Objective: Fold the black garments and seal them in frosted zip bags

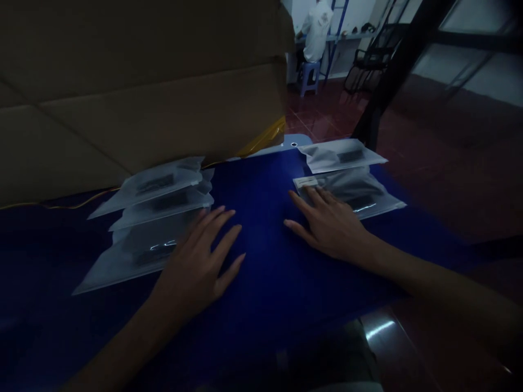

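Note:
My left hand point(200, 253), fingers spread, rests over the right end of the nearest translucent zip bag point(122, 261) on the left. Behind that bag lie two more, a middle bag point(163, 206) and a far bag point(153, 181), each with a dark item inside. On the right, my right hand point(329, 223) lies with its fingers apart on the near edge of another zip bag point(368, 188), which has a pale label at its corner. One more translucent bag point(347, 155) sits just beyond it. The dark contents are too dim to name.
A large cardboard box point(163, 120) stands along the back left of the blue table point(261, 272). Beside its corner is a pale, rounded object point(300, 140). A dark post point(400, 71) rises at the right. Farther off, a person point(317, 30) sits on a blue stool point(309, 79).

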Tool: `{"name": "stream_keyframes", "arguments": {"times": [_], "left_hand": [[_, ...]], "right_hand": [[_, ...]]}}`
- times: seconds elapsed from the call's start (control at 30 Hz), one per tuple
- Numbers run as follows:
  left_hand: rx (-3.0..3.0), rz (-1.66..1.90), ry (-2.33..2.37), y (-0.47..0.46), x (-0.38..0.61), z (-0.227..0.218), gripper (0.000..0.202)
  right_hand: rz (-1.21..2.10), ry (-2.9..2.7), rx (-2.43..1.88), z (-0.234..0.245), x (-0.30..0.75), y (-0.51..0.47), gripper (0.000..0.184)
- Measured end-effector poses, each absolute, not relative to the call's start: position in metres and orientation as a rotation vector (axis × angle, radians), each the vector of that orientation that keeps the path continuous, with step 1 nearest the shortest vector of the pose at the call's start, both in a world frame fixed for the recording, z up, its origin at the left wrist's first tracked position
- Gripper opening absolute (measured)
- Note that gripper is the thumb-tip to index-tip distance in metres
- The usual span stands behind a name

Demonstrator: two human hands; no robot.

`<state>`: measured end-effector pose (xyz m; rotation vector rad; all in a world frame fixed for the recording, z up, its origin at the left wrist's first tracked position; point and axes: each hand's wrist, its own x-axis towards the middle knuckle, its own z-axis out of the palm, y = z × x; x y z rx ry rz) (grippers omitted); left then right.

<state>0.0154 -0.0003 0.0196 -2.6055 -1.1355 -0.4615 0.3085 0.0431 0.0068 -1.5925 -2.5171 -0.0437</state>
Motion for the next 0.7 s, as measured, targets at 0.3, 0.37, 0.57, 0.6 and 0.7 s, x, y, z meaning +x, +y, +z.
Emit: {"name": "stream_keyframes", "arguments": {"times": [0.3, 0.37, 0.57, 0.6, 0.7], "left_hand": [[-2.868, -0.537, -0.77, -0.012, 0.027, 0.016, 0.039], [-2.953, -0.435, -0.674, -0.012, 0.029, 0.014, 0.049], [-2.987, -0.225, -0.793, -0.01, 0.033, 0.006, 0.085], [-2.966, -0.243, -0.838, -0.01, 0.032, 0.004, 0.084], [-2.851, -0.278, -0.931, -0.011, 0.028, 0.001, 0.08]], "right_hand": [[0.742, -2.535, -0.929, 0.03, 0.306, 0.03, 0.067], [0.98, -2.505, -0.811, 0.032, 0.306, 0.03, 0.07], [1.165, -2.445, -0.664, 0.027, 0.304, 0.032, 0.074], [1.112, -2.472, -0.663, 0.025, 0.303, 0.032, 0.076], [0.814, -2.587, -0.609, 0.016, 0.302, 0.034, 0.081]]}}
